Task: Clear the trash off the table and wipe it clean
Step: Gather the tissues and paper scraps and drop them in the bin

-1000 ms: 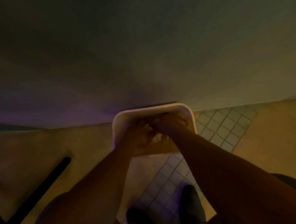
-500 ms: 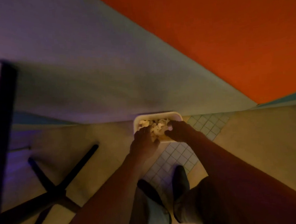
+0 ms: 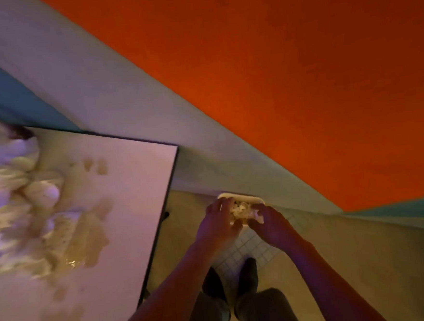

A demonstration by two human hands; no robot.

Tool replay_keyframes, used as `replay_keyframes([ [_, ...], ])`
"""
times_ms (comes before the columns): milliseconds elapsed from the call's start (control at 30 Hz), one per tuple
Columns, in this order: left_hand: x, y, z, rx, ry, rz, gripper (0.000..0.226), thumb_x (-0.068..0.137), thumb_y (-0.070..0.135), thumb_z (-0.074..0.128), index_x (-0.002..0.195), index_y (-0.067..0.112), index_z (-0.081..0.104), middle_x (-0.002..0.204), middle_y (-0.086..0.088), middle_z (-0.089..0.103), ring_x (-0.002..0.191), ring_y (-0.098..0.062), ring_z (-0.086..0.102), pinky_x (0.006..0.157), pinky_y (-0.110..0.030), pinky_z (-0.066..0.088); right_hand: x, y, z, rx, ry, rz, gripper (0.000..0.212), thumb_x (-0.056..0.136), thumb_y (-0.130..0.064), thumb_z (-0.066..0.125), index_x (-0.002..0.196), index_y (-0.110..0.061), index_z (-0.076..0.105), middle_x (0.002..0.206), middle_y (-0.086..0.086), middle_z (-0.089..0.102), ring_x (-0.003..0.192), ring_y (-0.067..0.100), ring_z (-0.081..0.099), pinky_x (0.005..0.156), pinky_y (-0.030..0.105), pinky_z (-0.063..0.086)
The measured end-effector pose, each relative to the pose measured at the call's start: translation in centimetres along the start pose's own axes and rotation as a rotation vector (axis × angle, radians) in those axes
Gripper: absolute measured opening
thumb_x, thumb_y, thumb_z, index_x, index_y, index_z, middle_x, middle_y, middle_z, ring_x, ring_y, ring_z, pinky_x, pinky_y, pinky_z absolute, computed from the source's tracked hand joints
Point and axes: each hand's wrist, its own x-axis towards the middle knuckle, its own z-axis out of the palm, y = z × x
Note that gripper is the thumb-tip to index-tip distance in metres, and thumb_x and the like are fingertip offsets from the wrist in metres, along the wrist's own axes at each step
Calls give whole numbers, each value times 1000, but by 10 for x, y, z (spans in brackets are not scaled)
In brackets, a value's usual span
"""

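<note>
While both hands (image 3: 245, 223) hover loose-fingered, the bin (image 3: 241, 199) of trash (image 3: 240, 208) lies long-axis left-right

Glossy wet table (image 3: 137, 180), crumpled paper (image 3: 20, 198)

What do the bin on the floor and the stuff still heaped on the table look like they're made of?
Bin: likely plastic, going by its smooth pale rim with rounded corners.
Heap on the table: probably crumpled paper or tissue, white, creased, matte; too blurred to be sure.
Table: smooth, slightly glossy top with a dark edge, possibly laminate.

Both arms reach down; left grip (image 3: 221, 221) and right grip (image 3: 269, 222) seemingly loose.
</note>
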Motion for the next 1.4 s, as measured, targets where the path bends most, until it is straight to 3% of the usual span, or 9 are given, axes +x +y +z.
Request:
replay_keyframes([
  [67, -22, 1, -26, -11, 33, -5, 62, 88, 37, 61, 145, 28, 38, 146, -1, 41, 132, -28, 41, 103, -38, 45, -19, -29, -11, 26, 15, -50, 45, 94, -28, 64, 137, -25, 52, 129, -8, 59, 118, 13, 57, 83, 23, 39],
  [167, -47, 0, -58, -21, 77, -16, 63, 91, 35, 62, 148, 26, 37, 149, 0, 38, 134, -27, 39, 105, -32, 37, -32, -58, -16, 30, 17, -60, 46, 91, -31, 66, 135, -26, 53, 134, 2, 60, 123, 22, 55, 89, 26, 41],
  [267, -72, -10, -89, -35, 142, -10, 60, 94, 32, 60, 149, 22, 37, 152, 0, 37, 138, -23, 35, 107, -25, 27, -43, -94, -16, 9, 8, -110, 46, 89, -33, 68, 132, -28, 54, 132, 1, 61, 123, 22, 56, 95, 29, 43],
  [433, -104, -44, -123, -129, 213, -118, 63, 93, 40, 58, 149, 28, 34, 154, 2, 32, 136, -25, 36, 105, -35, 41, -51, -152, -6, -37, 6, -225, 49, 89, -33, 69, 135, -23, 54, 131, 8, 61, 123, 24, 56, 98, 33, 46],
  [567, -131, -74, -148, -157, 304, -174, 57, 95, 41, 56, 148, 30, 37, 154, 2, 31, 137, -26, 35, 107, -42, 42, -52, -199, 7, -101, -29, -317, 52, 91, -34, 66, 139, -21, 50, 135, 10, 57, 125, 26, 55, 99, 34, 46],
  [967, -207, -179, -187, -243, 633, -502, 53, 91, 38, 64, 141, 29, 47, 144, 1, 39, 126, -28, 44, 105, -37, 40, -38, -326, 84, -291, -267, -573, 50, 90, -42, 63, 137, -34, 47, 132, 3, 53, 116, 22, 57, 97, 36, 47],
  [1167, -223, -223, -204, -232, 664, -681, 61, 87, 37, 68, 143, 31, 44, 147, 1, 35, 126, -31, 43, 100, -44, 46, -19, -387, 123, -413, -366, -708, 54, 89, -42, 62, 139, -36, 44, 131, 3, 47, 116, 25, 57, 94, 32, 45],
  [1400, -215, -268, -228, -299, 693, -871, 63, 86, 31, 69, 144, 28, 44, 146, -2, 38, 133, -29, 42, 107, -43, 41, 12, -451, 161, -515, -497, -824, 55, 89, -39, 61, 140, -33, 43, 133, 4, 45, 116, 25, 58, 91, 33, 49],
])
